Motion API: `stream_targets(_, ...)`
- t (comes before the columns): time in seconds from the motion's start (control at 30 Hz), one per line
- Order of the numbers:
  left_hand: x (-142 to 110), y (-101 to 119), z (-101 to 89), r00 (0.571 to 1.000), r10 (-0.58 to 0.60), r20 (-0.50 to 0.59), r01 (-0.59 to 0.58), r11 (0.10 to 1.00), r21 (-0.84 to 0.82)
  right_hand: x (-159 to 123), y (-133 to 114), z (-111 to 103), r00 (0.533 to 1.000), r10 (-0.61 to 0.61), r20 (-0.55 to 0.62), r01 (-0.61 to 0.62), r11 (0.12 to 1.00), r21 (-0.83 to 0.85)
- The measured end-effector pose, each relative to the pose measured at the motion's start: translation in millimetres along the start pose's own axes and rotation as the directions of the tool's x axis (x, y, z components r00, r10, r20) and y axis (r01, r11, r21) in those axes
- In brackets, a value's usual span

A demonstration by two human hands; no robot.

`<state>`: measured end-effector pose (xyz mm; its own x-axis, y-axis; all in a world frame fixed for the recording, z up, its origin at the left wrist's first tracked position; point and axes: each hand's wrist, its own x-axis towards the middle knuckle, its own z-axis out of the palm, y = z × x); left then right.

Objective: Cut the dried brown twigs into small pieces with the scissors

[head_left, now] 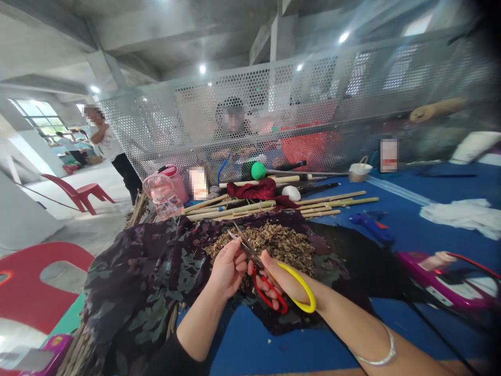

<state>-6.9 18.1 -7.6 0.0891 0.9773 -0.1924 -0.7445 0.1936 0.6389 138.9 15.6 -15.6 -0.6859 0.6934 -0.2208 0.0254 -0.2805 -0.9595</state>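
My right hand [274,277] grips a pair of scissors [250,249] with one red and one yellow handle loop, its blades parted and pointing away from me. My left hand [230,266] is closed beside the blades, fingertips pinched together at the metal. Whatever it holds is too small or hidden to make out. Under both hands lies a heap of brown chopped plant bits [284,243], spread on a dark patterned cloth [156,277]. The cloth covers part of a blue table [250,344].
Bamboo sticks [242,210], a green ball [259,171] and a pink bag [166,193] lie beyond the heap. To the right are a blue glue gun [371,226], a purple device [442,279] and a white cloth [462,216]. A person [233,122] sits behind the perforated screen [188,125]; red chairs [78,190] stand left.
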Motion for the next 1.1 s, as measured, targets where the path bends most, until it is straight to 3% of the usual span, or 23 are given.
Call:
stream_targets(0.67, 1, -3, -3.3, 0.999, -0.018, -0.036, 0.018, 1.000, 0.011, -4, -4, 1, 0.999, 0.025, 0.040, -0.024, 0.999, -0.027)
stream_targets(0.83, 2, 5, -3.3, 0.999, 0.008, -0.033, -0.011, 0.995, -0.102, -4, -5, -1, 0.996, 0.046, 0.076, -0.043, 0.998, -0.036)
stream_targets(1.1, 11, 41, -16.7, 0.943, 0.177, -0.282, -0.238, 0.951, -0.198, -12, -14, -9, 0.978, 0.121, 0.167, -0.110, 0.991, -0.074)
